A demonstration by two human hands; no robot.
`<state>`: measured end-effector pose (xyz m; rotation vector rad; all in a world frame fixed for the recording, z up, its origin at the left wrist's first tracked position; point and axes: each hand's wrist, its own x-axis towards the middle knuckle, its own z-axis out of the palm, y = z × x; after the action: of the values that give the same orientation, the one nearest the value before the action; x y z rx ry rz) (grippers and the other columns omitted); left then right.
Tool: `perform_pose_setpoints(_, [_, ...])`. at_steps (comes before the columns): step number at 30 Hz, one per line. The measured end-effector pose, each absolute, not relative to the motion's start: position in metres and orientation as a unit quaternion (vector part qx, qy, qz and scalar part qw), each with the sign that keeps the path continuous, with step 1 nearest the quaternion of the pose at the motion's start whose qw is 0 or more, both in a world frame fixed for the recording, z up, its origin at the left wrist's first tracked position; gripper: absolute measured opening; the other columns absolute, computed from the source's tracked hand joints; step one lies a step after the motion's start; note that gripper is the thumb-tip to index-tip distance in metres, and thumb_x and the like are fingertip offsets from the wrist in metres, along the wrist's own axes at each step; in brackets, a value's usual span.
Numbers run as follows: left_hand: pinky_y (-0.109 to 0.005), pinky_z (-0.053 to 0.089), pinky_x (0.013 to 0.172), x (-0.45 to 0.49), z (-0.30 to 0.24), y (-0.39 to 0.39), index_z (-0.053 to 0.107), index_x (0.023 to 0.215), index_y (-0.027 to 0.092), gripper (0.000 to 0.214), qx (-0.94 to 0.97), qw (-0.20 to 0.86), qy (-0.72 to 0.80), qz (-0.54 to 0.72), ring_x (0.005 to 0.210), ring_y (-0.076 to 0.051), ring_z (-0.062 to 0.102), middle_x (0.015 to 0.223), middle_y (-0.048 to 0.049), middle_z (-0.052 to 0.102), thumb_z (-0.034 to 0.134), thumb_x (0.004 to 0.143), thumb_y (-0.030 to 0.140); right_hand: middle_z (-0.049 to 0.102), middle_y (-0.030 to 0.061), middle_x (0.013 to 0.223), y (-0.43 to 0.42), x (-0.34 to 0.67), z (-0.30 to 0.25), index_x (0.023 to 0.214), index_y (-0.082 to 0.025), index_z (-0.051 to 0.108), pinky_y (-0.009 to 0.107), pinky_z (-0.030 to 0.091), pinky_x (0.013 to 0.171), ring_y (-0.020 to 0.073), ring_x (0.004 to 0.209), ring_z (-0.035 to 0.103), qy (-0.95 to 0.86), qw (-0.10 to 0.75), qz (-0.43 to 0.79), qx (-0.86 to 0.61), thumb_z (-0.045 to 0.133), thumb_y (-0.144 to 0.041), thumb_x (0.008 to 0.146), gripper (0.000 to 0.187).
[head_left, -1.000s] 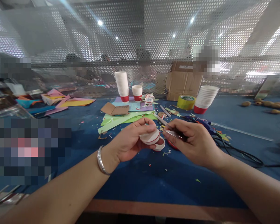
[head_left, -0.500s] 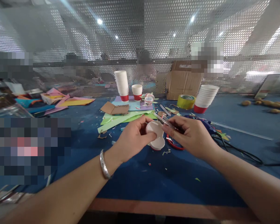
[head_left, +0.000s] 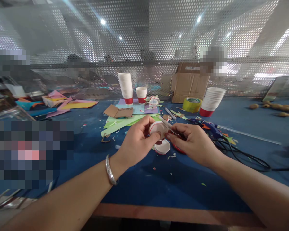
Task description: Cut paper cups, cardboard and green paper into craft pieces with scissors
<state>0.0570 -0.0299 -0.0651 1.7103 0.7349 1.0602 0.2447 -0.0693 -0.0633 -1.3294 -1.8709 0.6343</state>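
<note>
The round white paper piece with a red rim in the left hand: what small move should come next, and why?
I'd probably turn the round white red-rimmed paper piece slightly within the left hand, presenting its edge to the slim metallic tool: the left thumb and fingers already pinch it, and the right hand holds that tool close beside it.

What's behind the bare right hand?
Past the bare right hand, parts of a blue-and-orange plastic glue gun and a curved red plastic handle show; the hand covers anything else there.
</note>
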Motion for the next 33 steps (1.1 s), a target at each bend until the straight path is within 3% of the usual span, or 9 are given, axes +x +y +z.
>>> perform_pose_setpoints(6, [-0.023, 0.048, 0.051, 0.049, -0.06, -0.03, 0.057, 0.088, 0.019, 0.01, 0.737, 0.356, 0.339, 0.465, 0.06, -0.01, 0.055, 0.073, 0.0023, 0.056, 0.064, 0.086, 0.025, 0.045, -0.0035, 0.067, -0.072, 0.247, -0.056, 0.078, -0.018, 0.059, 0.028, 0.026, 0.055, 0.0116, 0.062, 0.036, -0.716, 0.392, 0.231, -0.529, 0.051, -0.063, 0.094, 0.049])
perform_pose_setpoints(14, [-0.027, 0.035, 0.054, 0.044, -0.05, -0.038, 0.053, 0.076, 0.019, 0.012, 0.797, 0.104, 0.376, 0.461, 0.06, -0.011, 0.043, 0.067, 0.005, 0.047, 0.063, 0.08, 0.015, 0.049, -0.0022, 0.072, -0.069, 0.247, -0.057, 0.078, -0.019, 0.058, 0.029, 0.031, 0.061, 0.013, 0.068, 0.043, -0.74, 0.343, 0.229, -0.531, 0.044, -0.061, 0.098, 0.049])
perform_pose_setpoints(23, [-0.028, 0.035, 0.059, 0.047, -0.051, -0.039, 0.052, 0.074, 0.019, 0.013, 0.812, 0.071, 0.358, 0.456, 0.061, -0.011, 0.04, 0.067, 0.0044, 0.047, 0.061, 0.077, 0.011, 0.06, 0.0007, 0.077, -0.071, 0.247, -0.06, 0.086, -0.018, 0.067, 0.029, 0.036, 0.065, 0.0145, 0.07, 0.05, -0.746, 0.326, 0.24, -0.528, 0.046, -0.059, 0.098, 0.048])
perform_pose_setpoints(33, [-0.028, 0.037, 0.061, 0.047, -0.051, -0.043, 0.043, 0.071, 0.021, 0.021, 0.817, 0.049, 0.334, 0.468, 0.064, -0.012, 0.043, 0.073, 0.0024, 0.051, 0.06, 0.08, 0.013, 0.06, 0.0007, 0.073, -0.071, 0.246, -0.059, 0.079, -0.018, 0.065, 0.028, 0.036, 0.061, 0.0141, 0.067, 0.05, -0.758, 0.321, 0.22, -0.523, 0.046, -0.057, 0.099, 0.048])
